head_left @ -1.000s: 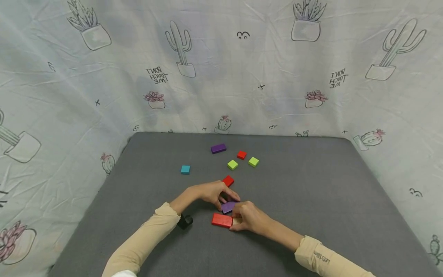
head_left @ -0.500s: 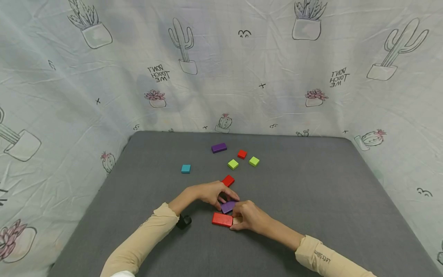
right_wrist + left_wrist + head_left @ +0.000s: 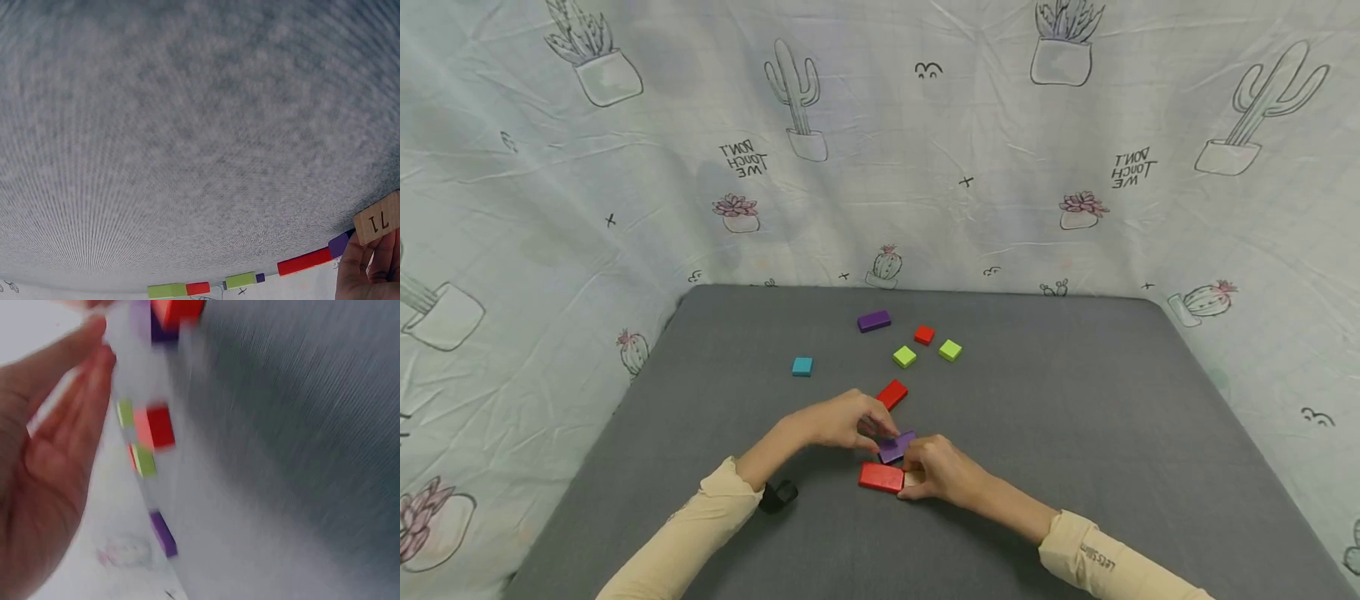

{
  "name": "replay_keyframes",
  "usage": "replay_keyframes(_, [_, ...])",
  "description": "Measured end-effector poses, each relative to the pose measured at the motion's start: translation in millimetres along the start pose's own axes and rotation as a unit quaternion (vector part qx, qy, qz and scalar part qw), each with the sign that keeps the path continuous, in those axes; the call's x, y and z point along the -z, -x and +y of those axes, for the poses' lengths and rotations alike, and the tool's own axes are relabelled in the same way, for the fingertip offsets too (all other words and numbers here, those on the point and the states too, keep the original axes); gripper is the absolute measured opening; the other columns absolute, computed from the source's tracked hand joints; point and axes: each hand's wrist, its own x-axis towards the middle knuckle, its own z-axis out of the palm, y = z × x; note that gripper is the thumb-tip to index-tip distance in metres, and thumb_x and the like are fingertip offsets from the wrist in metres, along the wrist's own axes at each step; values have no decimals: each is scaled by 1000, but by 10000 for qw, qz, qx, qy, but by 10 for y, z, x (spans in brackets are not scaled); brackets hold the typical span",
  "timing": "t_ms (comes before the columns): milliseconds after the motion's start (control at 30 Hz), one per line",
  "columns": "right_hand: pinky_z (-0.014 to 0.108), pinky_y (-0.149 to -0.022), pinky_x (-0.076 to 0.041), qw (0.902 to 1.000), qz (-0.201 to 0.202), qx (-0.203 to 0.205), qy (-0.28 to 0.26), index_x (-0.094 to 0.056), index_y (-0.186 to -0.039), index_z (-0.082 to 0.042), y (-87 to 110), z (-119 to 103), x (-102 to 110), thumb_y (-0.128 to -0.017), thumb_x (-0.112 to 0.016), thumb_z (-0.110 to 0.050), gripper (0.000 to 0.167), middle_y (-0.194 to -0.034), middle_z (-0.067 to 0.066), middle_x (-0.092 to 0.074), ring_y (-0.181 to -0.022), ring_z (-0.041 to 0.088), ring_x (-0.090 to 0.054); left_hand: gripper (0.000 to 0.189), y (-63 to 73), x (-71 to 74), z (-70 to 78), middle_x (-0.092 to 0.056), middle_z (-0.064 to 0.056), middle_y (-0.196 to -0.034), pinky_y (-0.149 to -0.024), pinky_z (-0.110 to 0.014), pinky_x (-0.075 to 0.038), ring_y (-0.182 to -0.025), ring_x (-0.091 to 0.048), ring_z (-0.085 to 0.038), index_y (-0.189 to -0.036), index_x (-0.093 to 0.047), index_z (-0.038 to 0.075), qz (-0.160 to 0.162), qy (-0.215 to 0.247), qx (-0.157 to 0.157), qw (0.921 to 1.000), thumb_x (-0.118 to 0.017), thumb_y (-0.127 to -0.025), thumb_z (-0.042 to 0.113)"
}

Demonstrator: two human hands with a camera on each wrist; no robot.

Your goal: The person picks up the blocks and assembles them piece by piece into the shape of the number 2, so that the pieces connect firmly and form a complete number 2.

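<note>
In the head view, my right hand (image 3: 947, 473) pinches a bare wooden block (image 3: 913, 478) by its ends, right against the end of a red block (image 3: 881, 477). The right wrist view shows a printed "71" on the wooden block's side. Just behind lies a purple block (image 3: 892, 450), partly covered by the right fingers. My left hand (image 3: 842, 420) hovers at that purple block's left side, fingers bent loosely and holding nothing. The left wrist view shows the left thumb and fingers (image 3: 100, 369) extended, with a gap to the red block (image 3: 180, 309) and purple block at the top.
Another red block (image 3: 892, 394) lies behind the left hand. Farther back are two lime-green blocks, one on the left (image 3: 904, 357) and one on the right (image 3: 950, 350), a small red block (image 3: 924, 335), and a purple block (image 3: 873, 322). A blue block (image 3: 802, 367) sits to the left.
My left hand has drawn back to the left from the purple block, uncovering more of it and of the red block behind. The right hand has stayed in place.
</note>
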Motion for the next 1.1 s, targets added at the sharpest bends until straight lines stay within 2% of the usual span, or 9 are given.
replay_keyframes(67, [9,-53,-33,10000,25,10,16,-64,-70,-9,-7,0,-6,-69,-87,-21,26,-66,-7,-55,-61,-4,-38,29,38,-64,83,-67,1,-106,-79,-16,-49,-93,-62,-6,-110,-72,8,87,-714,-93,9974,-77,-81,10])
replay_keyframes(133, [9,-53,-32,10000,25,-16,14,-64,-70,-9,-10,-3,-3,-69,-87,-21,26,-65,-7,-53,-60,-4,-37,28,64,-134,169,-67,1,-104,-78,-16,-49,-91,-62,-7,-108,-73,9,164,-1347,-71,9907,-78,-81,14])
replay_keyframes(233, [10,-53,-31,10000,11,-65,-21,-63,-69,-9,-12,-10,9,-68,-88,-20,27,-64,-7,-52,-59,-3,-36,27,86,-225,263,-66,1,-103,-77,-19,-50,-93,-62,-8,-106,-74,11,349,-1888,90,9814,-79,-80,16])
replay_keyframes(300, [10,-53,-31,10000,-16,-80,-53,-64,-70,-9,-15,-14,14,-68,-87,-20,27,-65,-7,-52,-60,-3,-36,27,99,-258,304,-66,1,-102,-77,-21,-51,-94,-63,-10,-106,-75,11,459,-1916,210,9802,-79,-79,15])
replay_keyframes(467, [9,-53,-31,10000,19,-59,27,-64,-70,-10,-18,-21,19,-68,-88,-22,27,-65,-7,-53,-59,-4,-36,25,113,-314,296,-66,2,-98,-77,-20,-51,-91,-63,-9,-102,-76,9,794,-1594,321,9835,-79,-78,11])
replay_keyframes(700, [9,-54,-35,9999,135,88,27,-67,-75,-9,0,-17,19,-65,-88,-27,29,-70,-6,-59,-61,-4,-42,19,125,-356,274,-65,4,-88,-69,-17,-49,-82,-62,-7,-98,-77,11,961,-1562,285,9826,-79,-79,10])
replay_keyframes(933, [10,-64,-45,9986,176,191,-458,-72,-90,-5,29,32,59,-66,-87,-29,37,-82,-2,-68,-71,1,-57,18,120,-368,259,-64,5,-87,-71,-19,-50,-81,-61,-5,-98,-77,11,947,-1422,390,9845,-78,-80,10])
replay_keyframes(1033, [14,-63,-48,9973,105,171,-710,-73,-92,-4,69,88,160,-69,-85,-29,37,-82,0,-68,-71,4,-59,18,109,-368,244,-65,5,-87,-73,-19,-50,-82,-61,-4,-98,-77,11,922,-1341,400,9859,-78,-80,10])
replay_keyframes(1100, [18,-66,-51,9930,-67,82,-1175,-73,-97,-2,92,157,274,-72,-83,-29,38,-85,4,-69,-74,10,-64,18,105,-364,238,-65,5,-87,-72,-19,-50,-80,-60,-3,-98,-77,11,912,-1307,404,9864,-78,-80,10])
